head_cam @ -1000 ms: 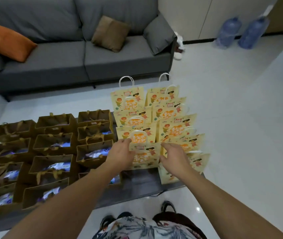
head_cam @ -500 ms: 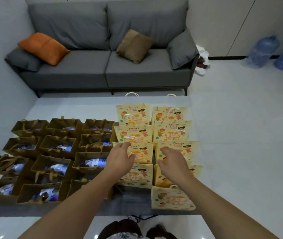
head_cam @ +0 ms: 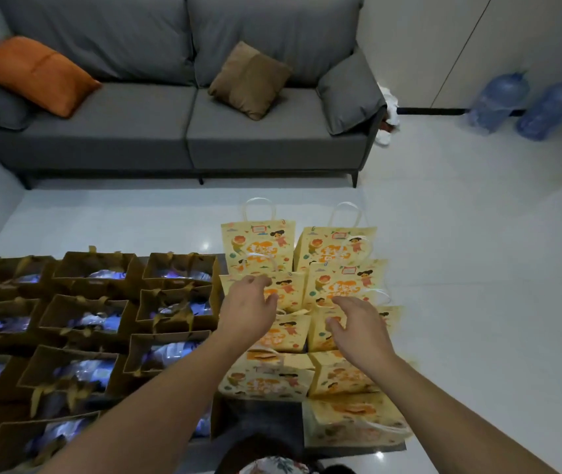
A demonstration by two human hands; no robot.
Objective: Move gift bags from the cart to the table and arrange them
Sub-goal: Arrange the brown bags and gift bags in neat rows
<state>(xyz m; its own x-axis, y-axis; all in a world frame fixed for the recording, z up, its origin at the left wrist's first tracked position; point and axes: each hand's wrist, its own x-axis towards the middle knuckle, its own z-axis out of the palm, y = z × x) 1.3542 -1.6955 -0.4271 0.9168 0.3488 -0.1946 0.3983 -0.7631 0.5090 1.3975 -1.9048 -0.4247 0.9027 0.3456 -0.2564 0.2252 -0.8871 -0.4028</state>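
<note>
A grey sofa (head_cam: 184, 107) is filling the back of the room, carrying four cushions: one orange, one brown and two grey. Two blue water bottles (head_cam: 525, 104) are standing on the floor by the far wall.

In front of the person, the low dark counter (head_cam: 259, 410) is carrying two blocks of gift bags. The brown bags (head_cam: 84, 323) are sitting on the left in three columns, about thirteen showing, some cut off by the frame edge. The yellow cartoon bags (head_cam: 302, 295) are standing on the right in two columns, nine of them: four in the left column, five in the right, each overlapping the one behind.

The left hand (head_cam: 247, 311) is hovering over the left yellow column, fingers spread and loosely bent, gripping nothing. The right hand (head_cam: 358, 328) is reaching over the right column, likewise wide and holding nothing; whether the fingertips are touching paper is hard to tell.

The step seems to be straightening the yellow rows. Doing it well probably means pressing both columns lightly from the top edges, nudging bags square against their neighbours, and sparing the thin white handles (head_cam: 259, 207) from being crushed or snagged.
</note>
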